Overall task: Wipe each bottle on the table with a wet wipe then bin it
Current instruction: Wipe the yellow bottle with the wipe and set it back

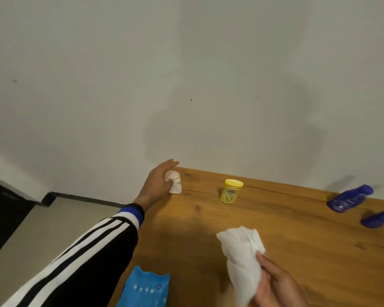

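A small white bottle (pixel 175 183) stands at the far left corner of the wooden table (pixel 275 229). My left hand (pixel 157 185) is stretched out to it, fingers curled around its left side and touching it. A crumpled white wet wipe (pixel 242 258) is held up by my right hand (pixel 275 284) near the front right. A yellow jar-like bottle (pixel 230 191) stands upright in the middle at the back. Two dark blue bottles, one (pixel 350 198) and another (pixel 379 217), are at the far right and look blurred.
A blue pack of wet wipes (pixel 145 289) lies at the table's front left edge. A grey wall runs behind the table. To the left the floor and a dark object (pixel 0 207) are visible. No bin is in view.
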{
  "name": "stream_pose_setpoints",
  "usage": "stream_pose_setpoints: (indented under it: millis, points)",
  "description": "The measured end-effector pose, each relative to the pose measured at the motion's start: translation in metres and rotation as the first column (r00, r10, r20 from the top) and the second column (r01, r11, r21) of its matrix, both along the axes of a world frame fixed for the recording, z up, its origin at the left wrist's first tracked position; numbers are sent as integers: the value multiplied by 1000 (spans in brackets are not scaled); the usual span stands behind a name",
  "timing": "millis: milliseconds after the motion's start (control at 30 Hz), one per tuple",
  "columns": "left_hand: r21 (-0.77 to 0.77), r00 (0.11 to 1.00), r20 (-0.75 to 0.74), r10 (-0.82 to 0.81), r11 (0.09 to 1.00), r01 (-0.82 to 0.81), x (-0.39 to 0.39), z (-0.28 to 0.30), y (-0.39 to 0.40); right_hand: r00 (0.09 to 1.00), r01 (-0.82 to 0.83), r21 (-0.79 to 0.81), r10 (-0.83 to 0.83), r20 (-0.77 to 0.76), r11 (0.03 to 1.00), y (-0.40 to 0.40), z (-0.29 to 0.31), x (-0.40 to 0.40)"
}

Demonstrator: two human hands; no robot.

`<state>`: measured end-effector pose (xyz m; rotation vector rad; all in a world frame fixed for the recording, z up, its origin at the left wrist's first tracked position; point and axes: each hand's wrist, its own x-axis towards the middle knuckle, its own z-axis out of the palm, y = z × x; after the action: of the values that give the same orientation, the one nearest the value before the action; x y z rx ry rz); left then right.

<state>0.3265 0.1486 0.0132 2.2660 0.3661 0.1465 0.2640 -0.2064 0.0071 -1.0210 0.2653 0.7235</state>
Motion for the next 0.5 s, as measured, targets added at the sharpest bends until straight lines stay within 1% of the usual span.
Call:
stream_pose_setpoints:
  millis: [33, 67, 100, 133, 167, 200, 233, 267, 300, 333, 367, 400, 433, 467, 500]
  points:
    - [51, 999, 30, -19, 999, 17, 2, 6, -7, 996, -27, 126, 16, 93, 992, -22, -5, -7]
    - [113, 997, 57, -49, 993, 43, 4, 12, -15, 992, -49, 264, 16, 124, 963, -44, -9, -6]
    - [178, 993, 76, -88, 981, 73, 7, 19, -23, 979, -89, 384, 9, 204, 919, -51, -4, -2]
    - [237, 988, 87, -130, 966, 106, 11, 27, -33, 949, -100, 506, -71, 308, 857, -59, -3, 6]
    - [278, 983, 84, -166, 951, 136, 16, 35, -43, 888, -141, 654, -197, 415, 743, -62, 4, 16]
    - [294, 977, 77, -198, 941, 167, 22, 44, -55, 793, -139, 738, -373, 482, 660, -68, 2, 28]
    - [281, 974, 59, -220, 939, 196, 28, 53, -66, 791, -185, 800, -397, 466, 571, -82, -9, 40]
    - [252, 970, 29, -241, 941, 226, 34, 60, -77, 829, -223, 796, -321, 459, 563, -94, -1, 40]
    - [227, 964, -22, -264, 938, 262, 40, 66, -88, 872, -187, 756, -249, 422, 627, -111, 3, 37]
    - [216, 954, -95, -286, 929, 300, 45, 70, -97, 927, -106, 624, -151, 344, 774, -120, 11, 30]
    - [212, 936, -183, -300, 918, 335, 51, 70, -107, 963, -97, 408, -19, 270, 908, -131, 20, 14]
    - [199, 917, -263, -301, 913, 357, 55, 69, -116, 982, -113, 322, 56, 182, 940, -131, 28, -3]
    - [180, 898, -327, -295, 913, 366, 58, 66, -124, 967, -138, 269, 70, 245, 953, -131, 45, -11]
    - [170, 885, -367, -287, 915, 367, 61, 63, -132, 961, -98, 310, 8, 277, 946, -132, 47, -16]
    - [163, 879, -391, -274, 919, 359, 62, 58, -138, 964, -38, 323, -50, 262, 946, -136, 60, -12]
